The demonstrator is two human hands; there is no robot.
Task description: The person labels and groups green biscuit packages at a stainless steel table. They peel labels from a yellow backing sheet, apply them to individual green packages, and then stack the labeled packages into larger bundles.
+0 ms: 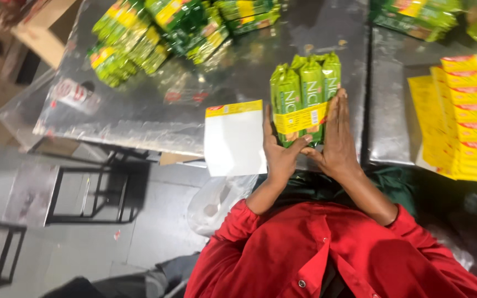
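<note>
A bundle of green snack packets (303, 88) stands side by side on the metal table (139, 110), with a yellow paper band (300, 118) across its front. My left hand (279, 154) presses the bundle's left side, thumb under the band. My right hand (338, 138) lies flat against the bundle's right side. Both sleeves are red. A flat white bag with a yellow top strip (234, 138) lies just left of my left hand, overhanging the table edge.
A heap of loose green packets (155, 33) lies at the table's far left and middle. More green packets (415, 14) sit at far right. A stack of yellow-and-red wrappers (465, 116) fills the right side. Black metal stools (89, 187) stand on the floor.
</note>
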